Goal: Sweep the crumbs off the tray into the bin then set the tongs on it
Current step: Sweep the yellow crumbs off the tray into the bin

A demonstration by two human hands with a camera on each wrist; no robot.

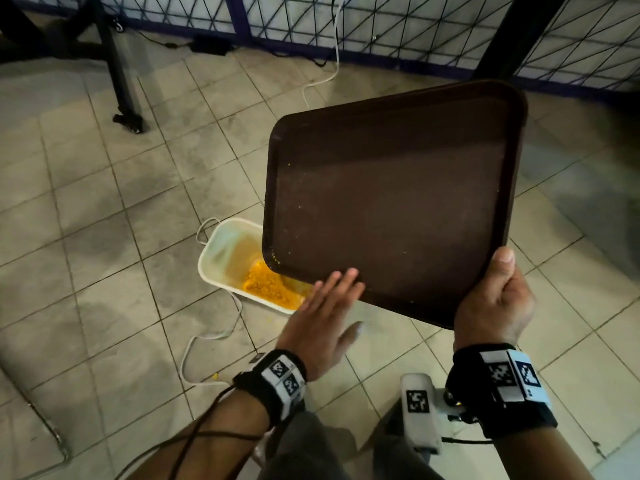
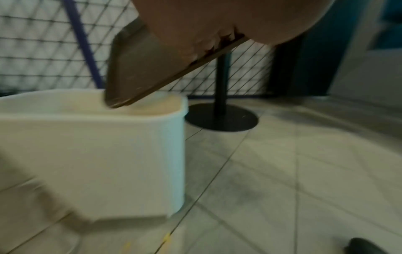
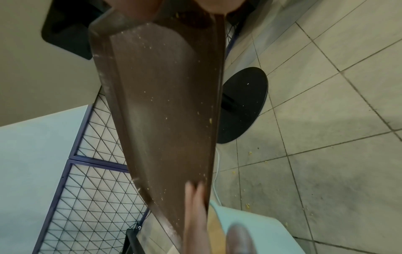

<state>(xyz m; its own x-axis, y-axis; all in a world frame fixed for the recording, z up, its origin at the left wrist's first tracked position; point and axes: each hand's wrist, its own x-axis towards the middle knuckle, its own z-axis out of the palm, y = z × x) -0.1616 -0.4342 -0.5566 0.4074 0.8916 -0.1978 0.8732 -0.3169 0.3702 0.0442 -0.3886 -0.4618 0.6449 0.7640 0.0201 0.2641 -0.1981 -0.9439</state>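
From the head view, the brown tray [image 1: 391, 209] is held tilted over the white bin [image 1: 221, 268], its low corner just above the yellow crumbs [image 1: 270, 284] already lying inside. The right hand [image 1: 493, 303] grips the tray's near corner, thumb curled over the rim and the other fingers hidden beneath. The left hand [image 1: 323, 315] is flat and open, fingers straight, its tips at the tray's lower edge and holding nothing. The tray looks like rigid moulded plastic, light enough for a single corner grip, though a smooth rim held at one corner could swivel (a second hold on the opposite rim would steady it). A few specks cling to its surface.

In the left wrist view, which is blurred, the tray [image 2: 139, 77] slopes down with its corner dipping inside the bin [image 2: 108, 146] mouth; the left hand [image 2: 195, 22] sits against the tray's raised edge.

In the right wrist view the tray [image 3: 161, 103] runs away from the camera, dusted with fine crumbs, and the left hand's fingers [image 3: 195, 206] lie straight against its far end above the bin [image 3: 261, 228]. Stray crumbs dot the floor [image 3: 326, 154].

The tongs appear in no view.
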